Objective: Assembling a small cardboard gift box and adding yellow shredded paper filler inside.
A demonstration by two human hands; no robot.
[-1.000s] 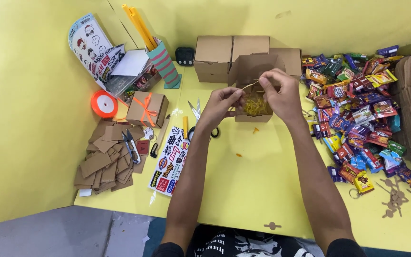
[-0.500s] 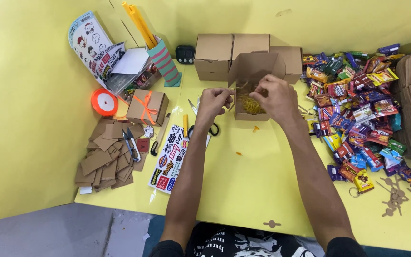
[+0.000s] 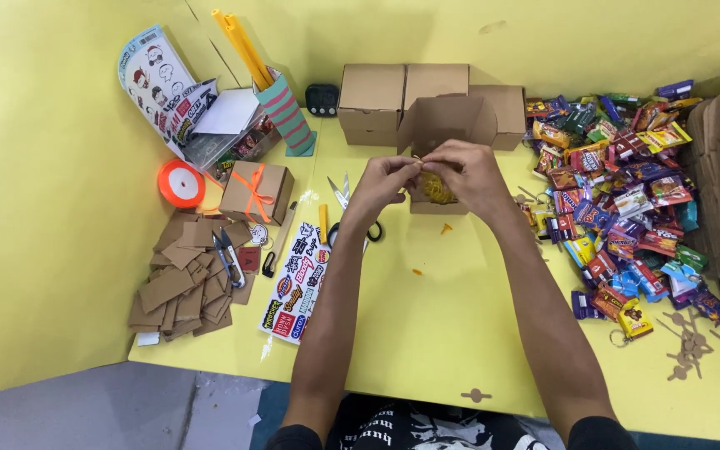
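An open brown cardboard box (image 3: pixel 443 137) stands on the yellow table (image 3: pixel 460 317), its flap turned up toward the back, and a loose tuft of yellow shredded paper (image 3: pixel 437 188) shows in its mouth, just under the fingers. Both hands meet right over that opening: the left hand (image 3: pixel 387 179) has its fingertips pinched together on a thin strand at the top of the tuft, and the right hand (image 3: pixel 467 172) is curled over the filling with its fingers closed on the same bit, so the two hands touch. A few yellow scraps lie on the table in front of the box. Scissors (image 3: pixel 345 204) rest just left of the left wrist, a sticker sheet (image 3: pixel 297 283) lies nearer the table's edge, and a heap of bright candy packets (image 3: pixel 618 192) spreads out to the right. Half a second ago the hands were a little apart, the left one lower and off to the left of the box; now they have drawn together above it, while the box sits where it was.
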